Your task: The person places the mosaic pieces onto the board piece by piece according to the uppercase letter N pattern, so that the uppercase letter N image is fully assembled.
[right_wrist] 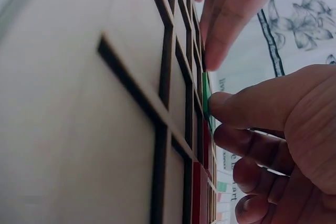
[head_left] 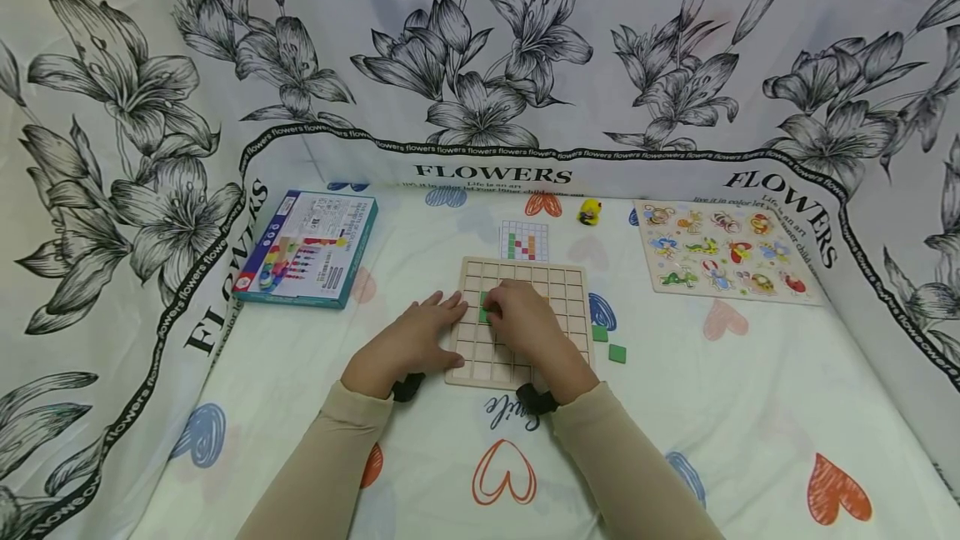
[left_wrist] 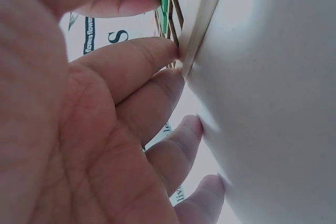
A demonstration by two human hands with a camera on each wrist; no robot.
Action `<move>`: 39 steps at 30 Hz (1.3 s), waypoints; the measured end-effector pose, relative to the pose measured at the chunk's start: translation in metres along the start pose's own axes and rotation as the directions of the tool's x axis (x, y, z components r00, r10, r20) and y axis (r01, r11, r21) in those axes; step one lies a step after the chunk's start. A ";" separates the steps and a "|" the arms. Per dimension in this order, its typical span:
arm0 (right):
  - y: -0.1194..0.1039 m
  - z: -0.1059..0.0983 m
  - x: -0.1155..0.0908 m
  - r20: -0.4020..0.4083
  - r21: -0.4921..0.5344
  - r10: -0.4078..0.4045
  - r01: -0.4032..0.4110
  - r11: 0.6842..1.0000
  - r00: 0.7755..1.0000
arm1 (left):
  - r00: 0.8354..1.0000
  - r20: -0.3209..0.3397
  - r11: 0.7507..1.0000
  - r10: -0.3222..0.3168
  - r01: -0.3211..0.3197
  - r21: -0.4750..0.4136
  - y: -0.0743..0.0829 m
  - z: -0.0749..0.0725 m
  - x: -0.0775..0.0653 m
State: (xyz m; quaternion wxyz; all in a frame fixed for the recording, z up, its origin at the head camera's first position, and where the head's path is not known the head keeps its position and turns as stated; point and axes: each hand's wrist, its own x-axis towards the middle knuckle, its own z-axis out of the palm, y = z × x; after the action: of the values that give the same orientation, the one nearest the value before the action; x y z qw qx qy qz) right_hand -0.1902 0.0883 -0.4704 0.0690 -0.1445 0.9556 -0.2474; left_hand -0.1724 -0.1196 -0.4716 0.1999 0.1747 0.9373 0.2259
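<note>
A wooden grid board (head_left: 482,370) lies on the cloth in front of me. My left hand (head_left: 405,342), fingers spread, rests at its left edge, thumb and fingertips touching the rim. My right hand (head_left: 525,322) reaches over the board with curled fingers, thumb and fingertips pinching at a green square tile (right_wrist: 206,90) in the grid. Another part of the green tiles (head_left: 483,315) shows left of those fingers. Red tiles (right_wrist: 200,192) sit in neighbouring cells in the right wrist view. The right hand hides much of the board's middle.
Two loose green tiles (head_left: 617,353) lie right of the board. Behind it is a small colour-pattern card (head_left: 523,240), with a yellow toy (head_left: 589,212) beyond. A boxed set (head_left: 307,248) stands left, an insect picture board (head_left: 723,248) right. Flowered fabric walls (head_left: 480,65) enclose the space.
</note>
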 end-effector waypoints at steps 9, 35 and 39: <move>0.005 -0.007 -0.002 -0.004 0.034 0.005 -0.005 0.999 1.000 | 1.000 0.003 1.000 -0.002 0.002 -0.001 0.002 0.000 0.000; 0.132 -0.079 -0.073 0.171 0.150 0.300 -0.326 0.934 0.939 | 0.999 0.003 0.999 -0.037 0.037 0.020 0.005 0.000 0.001; 0.134 -0.073 -0.073 0.158 0.158 0.272 -0.296 0.942 0.949 | 0.999 0.002 0.999 -0.035 0.035 0.023 0.006 0.001 0.002</move>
State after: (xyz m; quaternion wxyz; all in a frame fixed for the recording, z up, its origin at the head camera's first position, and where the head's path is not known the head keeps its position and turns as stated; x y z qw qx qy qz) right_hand -0.1682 0.2564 -0.4684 0.1806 -0.0142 0.9333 -0.3100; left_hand -0.1723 -0.1133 -0.4703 0.2028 0.1607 0.9425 0.2113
